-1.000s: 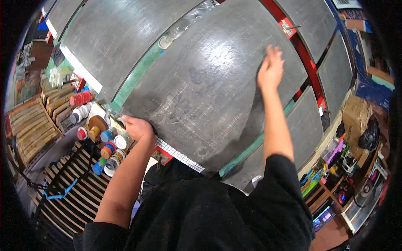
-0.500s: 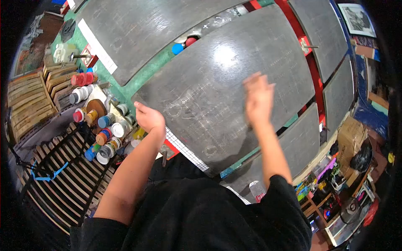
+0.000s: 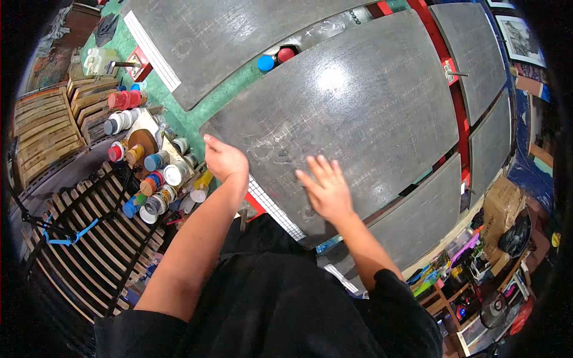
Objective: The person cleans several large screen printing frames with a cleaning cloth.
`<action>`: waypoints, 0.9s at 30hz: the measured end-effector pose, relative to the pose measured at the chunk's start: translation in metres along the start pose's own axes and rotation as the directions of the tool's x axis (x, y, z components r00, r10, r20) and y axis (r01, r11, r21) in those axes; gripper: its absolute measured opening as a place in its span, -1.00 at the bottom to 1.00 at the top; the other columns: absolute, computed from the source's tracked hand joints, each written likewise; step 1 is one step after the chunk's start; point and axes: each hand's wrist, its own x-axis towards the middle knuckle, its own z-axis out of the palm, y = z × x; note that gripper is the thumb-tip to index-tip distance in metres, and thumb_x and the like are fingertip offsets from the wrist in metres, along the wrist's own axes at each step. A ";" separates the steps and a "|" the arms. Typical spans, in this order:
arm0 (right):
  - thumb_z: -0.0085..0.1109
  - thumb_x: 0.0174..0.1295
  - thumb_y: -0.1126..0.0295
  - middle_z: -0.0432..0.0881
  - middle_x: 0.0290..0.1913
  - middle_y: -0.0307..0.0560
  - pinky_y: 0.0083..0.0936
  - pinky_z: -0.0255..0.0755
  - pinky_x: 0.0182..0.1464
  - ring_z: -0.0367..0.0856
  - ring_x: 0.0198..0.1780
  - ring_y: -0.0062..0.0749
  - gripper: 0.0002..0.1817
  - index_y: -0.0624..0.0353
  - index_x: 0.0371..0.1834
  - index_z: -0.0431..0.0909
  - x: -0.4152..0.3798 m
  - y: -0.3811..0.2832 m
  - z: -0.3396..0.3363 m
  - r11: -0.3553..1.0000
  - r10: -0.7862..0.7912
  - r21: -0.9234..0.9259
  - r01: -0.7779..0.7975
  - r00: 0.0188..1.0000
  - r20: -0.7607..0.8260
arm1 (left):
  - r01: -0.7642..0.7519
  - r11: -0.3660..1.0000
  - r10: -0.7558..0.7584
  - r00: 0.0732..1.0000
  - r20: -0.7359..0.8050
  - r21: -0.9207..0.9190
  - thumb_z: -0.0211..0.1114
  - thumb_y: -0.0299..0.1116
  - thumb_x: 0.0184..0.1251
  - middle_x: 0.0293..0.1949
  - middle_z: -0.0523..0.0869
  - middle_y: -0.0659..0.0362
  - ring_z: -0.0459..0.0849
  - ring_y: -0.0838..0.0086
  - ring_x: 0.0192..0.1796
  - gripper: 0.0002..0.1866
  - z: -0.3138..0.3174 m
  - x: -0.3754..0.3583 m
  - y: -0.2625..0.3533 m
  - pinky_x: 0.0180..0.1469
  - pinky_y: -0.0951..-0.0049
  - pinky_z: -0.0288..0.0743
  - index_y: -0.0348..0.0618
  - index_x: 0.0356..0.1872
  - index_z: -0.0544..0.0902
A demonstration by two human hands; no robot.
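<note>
A large dark grey board [image 3: 382,107] with faint grid lines and scuffs lies in front of me, a bright light reflected on its surface. At its near left edge, close to the corner, my left hand [image 3: 228,162] grips the board; one digit shows and the others are hidden. Fingers spread and stretched out, my right hand [image 3: 325,194] lies flat on or just over the board's lower middle. A white strip with black grid lines [image 3: 274,209] runs along the board's near left edge.
Paint jars [image 3: 156,161] crowd the left side beside stacked wooden frames [image 3: 48,122] and a slatted rack [image 3: 83,244]. More grey boards [image 3: 418,209] surround this one. Metal clamps [image 3: 458,74] stick out at red supports. A cardboard box [image 3: 501,209] stands at right.
My right hand has swept left and toward me across the board, from its right part to the lower middle. The left hand stays at the board's edge. The view has shifted slightly.
</note>
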 end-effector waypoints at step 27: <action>-0.04 0.49 0.41 0.55 0.42 0.24 0.19 0.16 0.58 0.42 0.50 0.21 -0.56 0.18 0.37 0.59 0.238 0.191 -0.076 0.787 0.234 -0.229 -0.573 0.621 -0.748 | -0.031 0.999 0.031 0.999 -0.028 -0.016 -0.19 0.10 0.73 -0.04 0.75 -0.36 0.65 -0.35 0.06 -0.30 0.004 0.002 -0.006 0.14 -0.15 0.44 -0.42 0.00 0.70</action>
